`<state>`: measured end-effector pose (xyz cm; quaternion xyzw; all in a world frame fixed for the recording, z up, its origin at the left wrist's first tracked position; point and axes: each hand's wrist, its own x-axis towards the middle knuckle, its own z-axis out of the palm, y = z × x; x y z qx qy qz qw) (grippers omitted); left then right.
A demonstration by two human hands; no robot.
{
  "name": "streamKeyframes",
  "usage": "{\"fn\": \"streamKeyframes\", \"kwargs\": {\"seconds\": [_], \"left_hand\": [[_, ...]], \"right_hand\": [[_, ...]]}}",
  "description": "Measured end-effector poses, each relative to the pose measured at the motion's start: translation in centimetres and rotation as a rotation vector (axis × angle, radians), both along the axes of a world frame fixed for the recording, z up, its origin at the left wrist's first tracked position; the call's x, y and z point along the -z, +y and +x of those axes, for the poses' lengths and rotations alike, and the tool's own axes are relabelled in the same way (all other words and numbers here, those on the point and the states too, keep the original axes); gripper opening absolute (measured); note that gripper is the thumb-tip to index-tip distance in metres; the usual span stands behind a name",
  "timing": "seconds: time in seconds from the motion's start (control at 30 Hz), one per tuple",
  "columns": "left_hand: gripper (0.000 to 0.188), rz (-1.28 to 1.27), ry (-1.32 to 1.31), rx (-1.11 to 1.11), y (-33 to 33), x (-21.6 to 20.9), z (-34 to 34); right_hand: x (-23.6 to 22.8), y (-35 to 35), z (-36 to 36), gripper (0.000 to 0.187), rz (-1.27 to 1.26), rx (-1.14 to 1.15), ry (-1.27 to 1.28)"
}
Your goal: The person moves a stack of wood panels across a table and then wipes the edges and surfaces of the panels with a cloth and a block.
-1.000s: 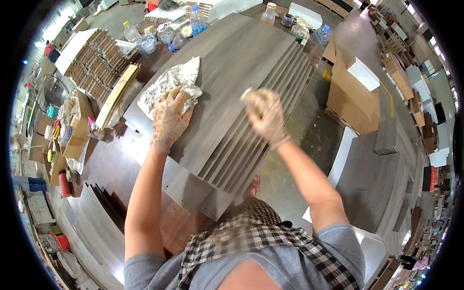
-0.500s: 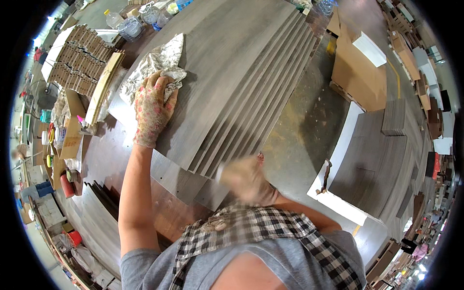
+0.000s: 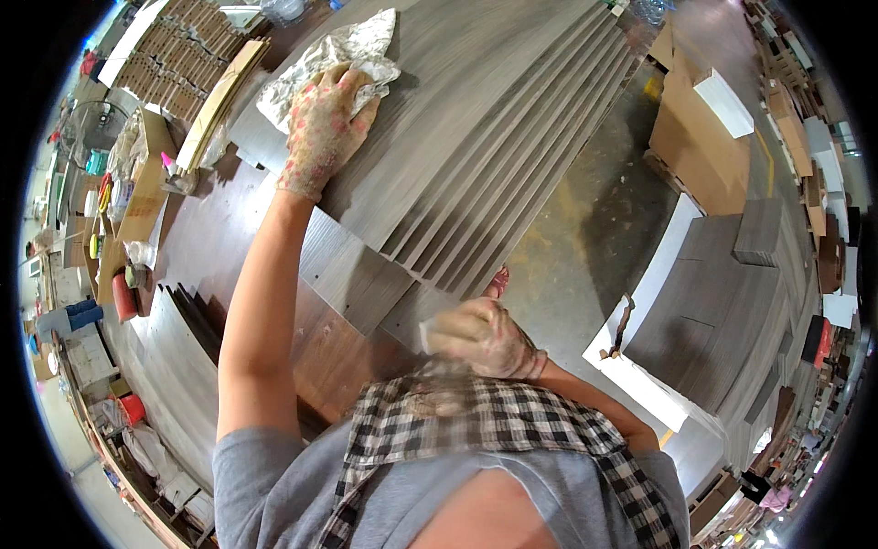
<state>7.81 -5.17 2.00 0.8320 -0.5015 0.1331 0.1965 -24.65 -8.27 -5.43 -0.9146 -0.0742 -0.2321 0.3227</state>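
Note:
My left hand (image 3: 329, 133), in a pale glove with reddish spots, presses a crumpled whitish patterned cloth (image 3: 361, 44) onto the top of a stack of grey wood-grain boards (image 3: 457, 73). Its fingers bend over the bunched cloth. In front of the checked apron, my gloved right hand (image 3: 485, 339) is closed, its fingers curled inward. A whitish blur shows at its left side; what it holds, if anything, I cannot make out. Loose grey boards (image 3: 357, 270) lie lower, between the stack's near edge and me.
Several board edges step down along the stack's right side. Another board pile (image 3: 700, 302) with white edging stands at right, with flat cardboard (image 3: 700, 146) beyond. At left are stacked slatted pieces (image 3: 174, 59), a cardboard box (image 3: 142, 183) of bottles and tools, and a red cylinder (image 3: 124, 295).
The view has shifted, so the stack sits higher and further right. My left hand still presses the cloth. My right hand's curled fingers show more clearly, still near the apron.

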Motion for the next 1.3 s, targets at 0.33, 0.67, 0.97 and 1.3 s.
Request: {"fn": "streamKeyframes", "kwargs": {"seconds": [0.33,0.67,0.97,1.3], "left_hand": [[0.024,-0.055,-0.055,0.02,0.2,0.3,0.2],[0.027,-0.081,-0.097,0.027,-0.2,0.5,-0.2],[0.025,-0.046,-0.063,0.011,0.3,0.7,0.2],[0.025,-0.018,-0.024,0.0,0.2,0.2,-0.6]], "right_hand": [[-1.5,-3.9,5.9,0.031,-0.055,0.564,-0.095],[-0.3,-2.9,3.6,0.031,-0.051,0.484,-0.178],[1.2,-1.4,-0.2,0.021,-0.169,0.413,-0.108],[0.7,1.0,-2.7,0.032,0.022,0.357,0.008]]}}
